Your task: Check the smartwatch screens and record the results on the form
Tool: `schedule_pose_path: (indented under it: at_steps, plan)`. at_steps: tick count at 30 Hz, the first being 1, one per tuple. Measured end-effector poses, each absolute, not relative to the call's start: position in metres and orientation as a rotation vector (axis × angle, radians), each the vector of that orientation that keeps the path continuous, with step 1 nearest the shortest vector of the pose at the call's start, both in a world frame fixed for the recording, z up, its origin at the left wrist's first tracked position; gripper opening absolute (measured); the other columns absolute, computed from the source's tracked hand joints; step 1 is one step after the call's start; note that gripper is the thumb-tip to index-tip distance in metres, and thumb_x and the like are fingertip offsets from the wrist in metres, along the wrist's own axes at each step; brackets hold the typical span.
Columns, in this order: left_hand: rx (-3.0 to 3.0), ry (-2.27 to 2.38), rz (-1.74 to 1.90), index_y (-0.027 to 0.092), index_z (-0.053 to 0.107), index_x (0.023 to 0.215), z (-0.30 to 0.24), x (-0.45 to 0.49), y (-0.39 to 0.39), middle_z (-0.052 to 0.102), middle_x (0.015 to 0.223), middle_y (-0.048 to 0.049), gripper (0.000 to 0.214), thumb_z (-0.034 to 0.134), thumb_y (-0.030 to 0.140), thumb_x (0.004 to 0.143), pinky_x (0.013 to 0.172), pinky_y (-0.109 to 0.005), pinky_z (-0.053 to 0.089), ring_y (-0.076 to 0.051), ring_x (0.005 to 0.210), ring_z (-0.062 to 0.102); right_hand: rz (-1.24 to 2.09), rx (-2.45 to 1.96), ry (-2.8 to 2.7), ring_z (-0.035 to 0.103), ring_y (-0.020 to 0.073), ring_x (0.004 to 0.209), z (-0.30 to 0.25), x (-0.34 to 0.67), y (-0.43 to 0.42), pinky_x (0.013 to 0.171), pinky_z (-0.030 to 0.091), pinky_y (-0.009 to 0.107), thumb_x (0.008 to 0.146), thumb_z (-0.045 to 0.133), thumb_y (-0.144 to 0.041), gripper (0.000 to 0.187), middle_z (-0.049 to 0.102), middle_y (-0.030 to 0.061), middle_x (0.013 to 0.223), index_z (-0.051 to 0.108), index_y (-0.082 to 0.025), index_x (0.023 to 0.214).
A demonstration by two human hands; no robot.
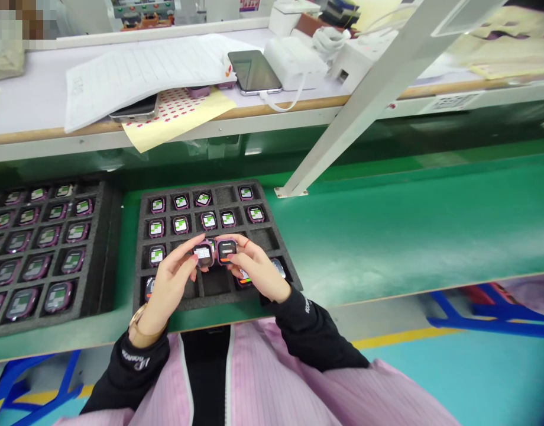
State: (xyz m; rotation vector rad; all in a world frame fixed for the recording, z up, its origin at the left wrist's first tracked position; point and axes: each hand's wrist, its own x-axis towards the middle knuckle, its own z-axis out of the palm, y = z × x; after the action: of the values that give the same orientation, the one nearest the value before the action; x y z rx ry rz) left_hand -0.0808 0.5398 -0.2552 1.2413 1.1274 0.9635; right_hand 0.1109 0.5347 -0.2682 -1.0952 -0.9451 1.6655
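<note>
My left hand (173, 279) is closed on a purple-framed smartwatch (203, 254) with a lit screen of white and dark bands. Right beside it, my right hand (258, 269) grips a second smartwatch (226, 251), its dark screen marked by an orange bar. Both watch faces point up at me, side by side. Below them lies a dark foam tray (216, 284) with square pockets. Several pockets hold similar watches with green and white screens, such as the watch (255, 213) at the upper right. My hands hide part of the tray's lower rows.
On the left, more foam trays (104, 248) full of watches are stacked on the green bench (387, 236). A slanted metal post (343, 130) meets the bench behind the tray. The shelf above holds papers (143, 71), a phone (255, 71) and white boxes (294, 62).
</note>
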Motion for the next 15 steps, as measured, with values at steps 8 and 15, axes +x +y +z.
schedule_pose_path:
  at_steps: [8, 15]
  plan:
    - [1.182, 1.131, 0.965, 0.021, 0.071, 0.125, -0.254, -0.077, 0.541, 0.074, 0.089, -0.0048, 0.042, 0.073, 0.036, 0.086, 0.060, -0.026, 0.050, -0.014, 0.066, 0.061, 1.671, -1.080, -0.987, 0.045, 0.0094, 0.057, -0.270, 0.112, 0.533, 0.045, 0.028, 0.019, 0.080, 0.073, -0.039, 0.047, 0.061, 0.0000, 0.080, 0.061, -0.018, 0.121]
    - [1.220, 1.125, 1.000, 0.022, 0.068, 0.127, -0.251, -0.087, 0.547, 0.073, 0.112, -0.0086, 0.045, 0.076, 0.037, 0.086, 0.074, -0.029, 0.059, -0.020, 0.088, 0.069, 1.736, -0.904, -1.056, 0.041, 0.0089, 0.058, -0.255, 0.122, 0.537, 0.050, 0.036, 0.022, 0.086, 0.070, -0.036, 0.058, 0.069, 0.0064, 0.106, 0.055, -0.023, 0.140]
